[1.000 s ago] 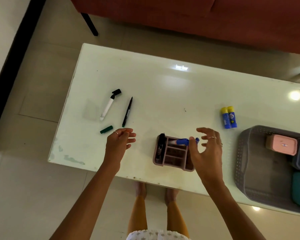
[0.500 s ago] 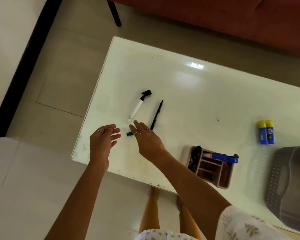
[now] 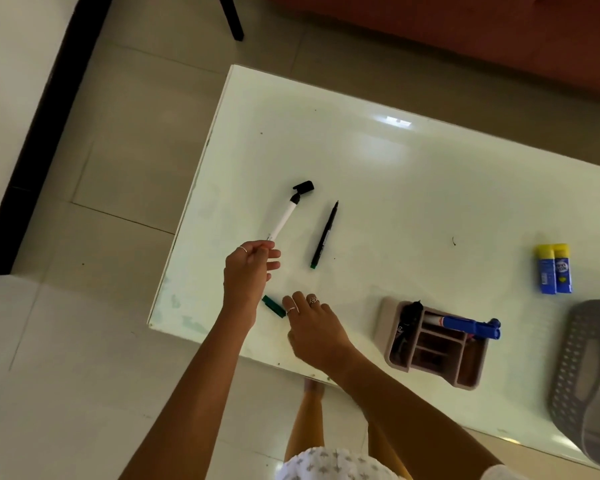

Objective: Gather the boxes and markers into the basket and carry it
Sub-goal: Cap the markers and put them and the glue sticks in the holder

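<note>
Head view: left hand (image 3: 248,271) pinches white marker (image 3: 284,216).

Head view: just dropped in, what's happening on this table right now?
A person is tidying pens on the white table. The left hand pinches the near end of the white marker; its black cap lies at the far tip. The right hand reaches onto the small green cap. A thin black pen lies untouched. The pink organizer holds a blue marker, and the grey basket sits at the right edge.
</note>
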